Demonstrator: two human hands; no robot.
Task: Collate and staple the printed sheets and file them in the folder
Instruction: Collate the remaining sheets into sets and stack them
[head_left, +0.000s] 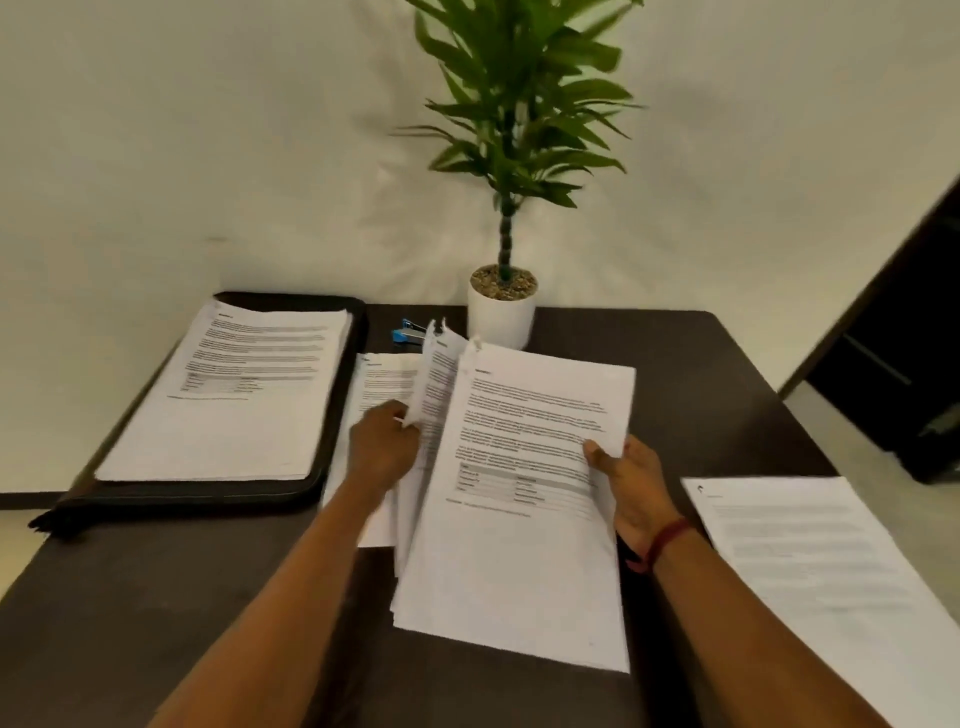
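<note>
A stack of printed sheets (524, 499) is held above the dark table in front of me. My right hand (631, 493) grips its right edge, thumb on top of the front page. My left hand (382, 449) pinches the left edges of a few sheets fanned out behind the front page. More printed sheets (382, 384) lie flat under my left hand. An open black folder (340, 415) lies at the left with a thick pile of printed pages (228, 395) on it. A blue stapler (408, 332) sits behind the sheets, partly hidden.
A white pot with a green plant (501, 312) stands at the table's back edge, just behind the stapler. Another printed sheet (810, 566) lies at the right front of the table (197, 597). A dark doorway opens at the far right.
</note>
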